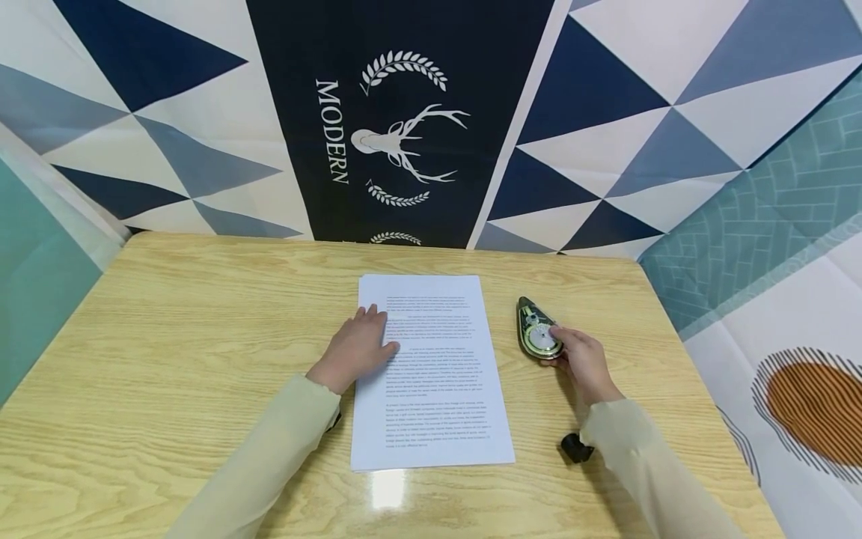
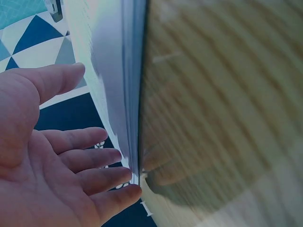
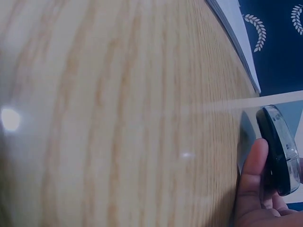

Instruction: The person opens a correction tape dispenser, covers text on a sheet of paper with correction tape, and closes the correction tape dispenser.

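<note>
A stack of printed paper (image 1: 438,374) lies on the wooden table, its long side running away from me. My left hand (image 1: 358,346) is at the stack's left edge, fingertips over the margin in the head view. In the left wrist view, the same hand's relaxed fingers (image 2: 92,161) are spread apart beside the sheet edges, with nothing held. To the right of the paper, my right hand (image 1: 584,361) pinches the rounded end of a correction tape (image 1: 539,337) with a clear cover and a white wheel. Its narrow tip points away from me. The right wrist view shows its dark side edge, the thumb (image 3: 255,156) against it.
The wooden table (image 1: 202,337) ends at a wall covering (image 1: 404,209) with triangles and a deer head. A small black object (image 1: 575,448) shows by the right sleeve. Patterned fabric (image 1: 795,374) hangs past the table's right edge.
</note>
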Demonstrator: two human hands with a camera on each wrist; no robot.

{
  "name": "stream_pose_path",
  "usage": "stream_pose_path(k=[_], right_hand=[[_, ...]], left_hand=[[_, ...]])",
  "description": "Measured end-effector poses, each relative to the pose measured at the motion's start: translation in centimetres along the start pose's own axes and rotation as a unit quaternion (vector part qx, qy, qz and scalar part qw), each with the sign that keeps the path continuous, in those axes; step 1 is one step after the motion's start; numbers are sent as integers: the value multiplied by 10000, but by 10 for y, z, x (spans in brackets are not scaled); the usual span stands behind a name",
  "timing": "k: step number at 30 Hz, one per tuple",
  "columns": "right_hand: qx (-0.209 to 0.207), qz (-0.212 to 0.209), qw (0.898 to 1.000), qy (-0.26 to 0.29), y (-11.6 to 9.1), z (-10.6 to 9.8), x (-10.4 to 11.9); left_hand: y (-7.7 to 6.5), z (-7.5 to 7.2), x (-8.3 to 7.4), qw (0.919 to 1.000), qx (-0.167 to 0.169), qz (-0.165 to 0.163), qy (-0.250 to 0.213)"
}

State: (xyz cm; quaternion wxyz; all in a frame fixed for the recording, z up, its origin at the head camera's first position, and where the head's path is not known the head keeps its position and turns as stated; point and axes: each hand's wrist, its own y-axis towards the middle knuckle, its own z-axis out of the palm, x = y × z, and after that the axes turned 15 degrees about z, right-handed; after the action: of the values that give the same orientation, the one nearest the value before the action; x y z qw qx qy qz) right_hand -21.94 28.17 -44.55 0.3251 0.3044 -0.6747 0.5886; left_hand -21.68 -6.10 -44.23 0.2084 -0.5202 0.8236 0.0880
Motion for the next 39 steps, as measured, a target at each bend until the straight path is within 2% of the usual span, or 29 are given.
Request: stream_pose_path(k=[4, 10, 20, 22, 29, 39], right_hand=[[-61, 51, 9999, -90, 1, 1, 0], [-316, 152, 9976, -595, 1, 2, 2], [-883, 20, 9847, -1504, 1, 2, 2], [-949, 2, 9811, -1684, 0, 2, 2], [-1359, 27, 9584, -2508, -4, 3, 4], [-1515, 11, 9527, -2636, -2, 2, 3]], left_hand=[[-1, 1, 0, 10000, 40, -39, 30], [-2, 1, 0, 10000, 77, -38, 29], [-2, 1, -1, 9999, 120, -71, -13], [-2, 0, -1, 9999, 128, -74, -17], [-2, -1, -1, 9999, 135, -70, -57], [-2, 0, -1, 9998, 164, -115, -79]])
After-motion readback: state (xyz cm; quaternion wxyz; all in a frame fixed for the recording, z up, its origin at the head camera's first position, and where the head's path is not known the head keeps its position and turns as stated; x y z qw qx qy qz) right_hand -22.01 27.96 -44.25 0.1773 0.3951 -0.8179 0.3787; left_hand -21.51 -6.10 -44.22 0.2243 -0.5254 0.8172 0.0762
